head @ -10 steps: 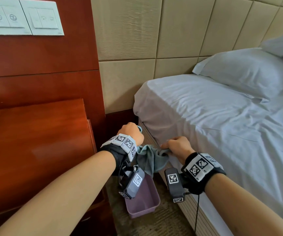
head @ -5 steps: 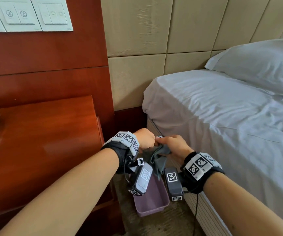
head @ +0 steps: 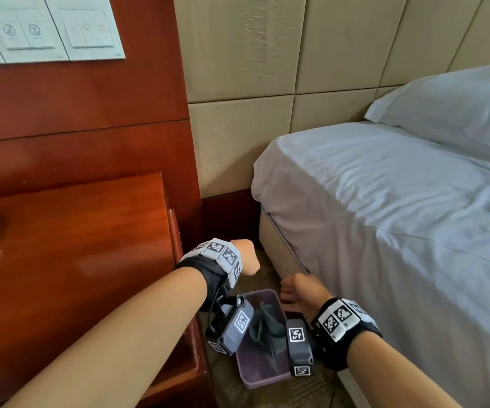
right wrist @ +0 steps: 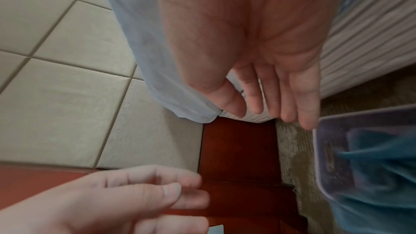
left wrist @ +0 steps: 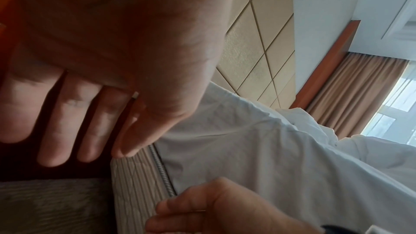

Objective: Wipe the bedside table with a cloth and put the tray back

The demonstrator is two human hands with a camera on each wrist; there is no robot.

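Cloth [head: 262,326] now dropped in basin [head: 262,378], both hands [head: 302,293] empty, fingers loose.

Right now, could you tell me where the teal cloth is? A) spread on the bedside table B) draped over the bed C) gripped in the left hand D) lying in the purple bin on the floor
D: the cloth lies crumpled inside the purple bin on the carpet between table and bed, and both the left hand and the right hand are open above it, holding nothing.

Teal cloth [right wrist: 378,157] in purple tray [head: 262,375]; reddish-brown bedside table [head: 70,260].
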